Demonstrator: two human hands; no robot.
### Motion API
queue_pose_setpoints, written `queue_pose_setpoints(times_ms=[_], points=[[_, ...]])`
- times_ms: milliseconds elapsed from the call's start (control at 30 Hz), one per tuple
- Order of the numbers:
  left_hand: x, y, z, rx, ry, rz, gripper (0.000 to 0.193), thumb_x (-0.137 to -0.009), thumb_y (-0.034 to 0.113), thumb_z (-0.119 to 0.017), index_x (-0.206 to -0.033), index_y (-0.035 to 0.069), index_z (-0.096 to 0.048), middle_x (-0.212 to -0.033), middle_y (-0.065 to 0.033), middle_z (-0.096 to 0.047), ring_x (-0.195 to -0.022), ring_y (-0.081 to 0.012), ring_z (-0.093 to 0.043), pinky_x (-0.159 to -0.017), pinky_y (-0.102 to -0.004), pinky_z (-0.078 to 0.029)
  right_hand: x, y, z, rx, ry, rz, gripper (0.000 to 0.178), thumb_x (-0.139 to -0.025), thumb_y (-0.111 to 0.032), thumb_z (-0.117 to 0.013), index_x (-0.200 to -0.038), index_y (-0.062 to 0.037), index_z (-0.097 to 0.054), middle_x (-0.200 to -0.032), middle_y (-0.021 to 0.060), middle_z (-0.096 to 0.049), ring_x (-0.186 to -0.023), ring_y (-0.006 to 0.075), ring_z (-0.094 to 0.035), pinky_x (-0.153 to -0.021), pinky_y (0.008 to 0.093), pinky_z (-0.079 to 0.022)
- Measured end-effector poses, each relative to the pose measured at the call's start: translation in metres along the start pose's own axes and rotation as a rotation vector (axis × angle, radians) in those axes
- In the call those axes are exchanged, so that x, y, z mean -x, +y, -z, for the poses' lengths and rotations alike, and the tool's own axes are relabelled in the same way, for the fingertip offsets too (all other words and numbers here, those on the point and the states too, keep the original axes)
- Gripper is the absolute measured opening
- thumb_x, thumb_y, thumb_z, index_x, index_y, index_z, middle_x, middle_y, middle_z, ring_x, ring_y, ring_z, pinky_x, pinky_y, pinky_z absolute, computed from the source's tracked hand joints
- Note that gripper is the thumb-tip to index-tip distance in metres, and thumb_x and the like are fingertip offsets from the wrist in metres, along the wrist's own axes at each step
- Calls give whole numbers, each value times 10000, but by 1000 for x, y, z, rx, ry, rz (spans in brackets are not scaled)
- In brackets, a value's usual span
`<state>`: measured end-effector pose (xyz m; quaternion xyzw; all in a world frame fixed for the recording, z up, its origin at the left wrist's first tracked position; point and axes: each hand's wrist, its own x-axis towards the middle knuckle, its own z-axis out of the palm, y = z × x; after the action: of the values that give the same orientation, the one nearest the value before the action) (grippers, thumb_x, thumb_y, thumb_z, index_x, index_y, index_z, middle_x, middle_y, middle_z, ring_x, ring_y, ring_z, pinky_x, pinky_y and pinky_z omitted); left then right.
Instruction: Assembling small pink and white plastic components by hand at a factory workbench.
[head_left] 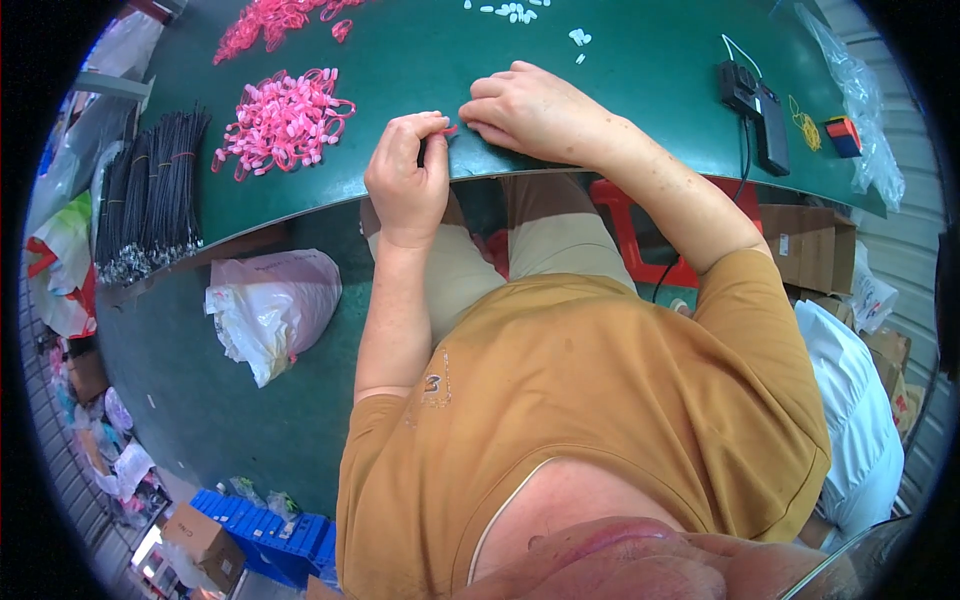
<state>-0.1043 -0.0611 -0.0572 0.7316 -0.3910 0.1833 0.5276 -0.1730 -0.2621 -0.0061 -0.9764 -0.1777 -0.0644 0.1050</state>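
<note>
My left hand (pixel 408 185) is held at the table's near edge, thumb and fingers pinched on a small pink cord (pixel 450 131), most of it hidden by the fingers. Close beside it, my right hand (pixel 530 112) rests over the green tabletop (pixel 620 60) with its fingers curled in; whatever they may hold does not show. To the left of my hands lies a heap of pink cord loops with pale pink plastic pieces on them (pixel 285 122). Behind that heap is a tangle of plain pink loops (pixel 265 28). Several small white plastic pieces (pixel 516 12) are scattered at the far middle.
Bundles of thin black cords (pixel 155 190) lie at the table's left end. A black power strip (pixel 770 130), yellow strands (pixel 803 125) and a red-blue block (pixel 843 137) are at the right. Below stand a white plastic bag (pixel 275 300), a red stool (pixel 625 230) and cardboard boxes (pixel 805 245).
</note>
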Motion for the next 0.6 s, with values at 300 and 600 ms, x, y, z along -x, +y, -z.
queue_pose_setpoints(times_ms=[300, 600], points=[[-1, -1, 1, -57, -67, -27, 114, -880, -26, -734, -931, 73, -706, -969, -64, -786, -930, -267, -763, -847, -393, -592, -3, 2, 12, -336, 47, -66, 165, -1024, -211, -674, -1121, -110, -762, -1006, 62, -701, -952, 270, -670, -897, 381, -519], [2, 2, 3, -46, -62, 28, 113, -882, -19, -740, -937, 69, -695, -970, -72, -786, -916, -280, -758, -849, -398, -592, -9, 5, 0, -186, 62, 100, 202, -1031, -240, -677, -1154, -114, -775, -1011, 44, -705, -959, 236, -678, -905, 368, -498]])
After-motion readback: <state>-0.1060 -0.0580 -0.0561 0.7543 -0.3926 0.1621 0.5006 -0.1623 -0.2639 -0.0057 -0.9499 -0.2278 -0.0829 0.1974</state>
